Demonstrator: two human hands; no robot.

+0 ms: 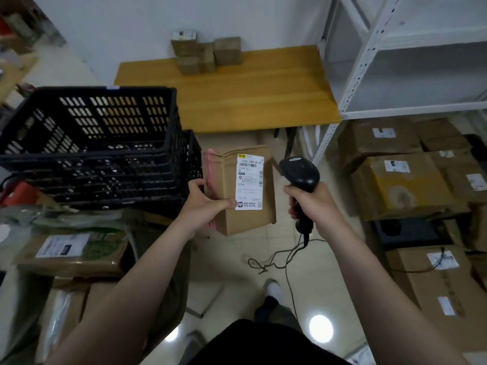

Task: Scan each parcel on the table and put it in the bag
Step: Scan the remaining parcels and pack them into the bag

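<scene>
My left hand (204, 204) grips a brown cardboard parcel (229, 219) by its left side, thumb on the front, and holds it upright above the floor. A white shipping label (249, 181) on it faces me. My right hand (312, 204) grips the handle of a black barcode scanner (300, 171); its head sits just right of the label. Several small brown parcels (208, 54) are stacked at the far edge of the wooden table (237, 98). No bag is visible.
Stacked black plastic crates (92, 143) stand at left, close to the parcel. Cardboard boxes (403, 185) pile up at right under a white metal shelf (369, 64). More boxes (73, 251) lie at lower left. The scanner's cable (274, 259) trails on the tiled floor.
</scene>
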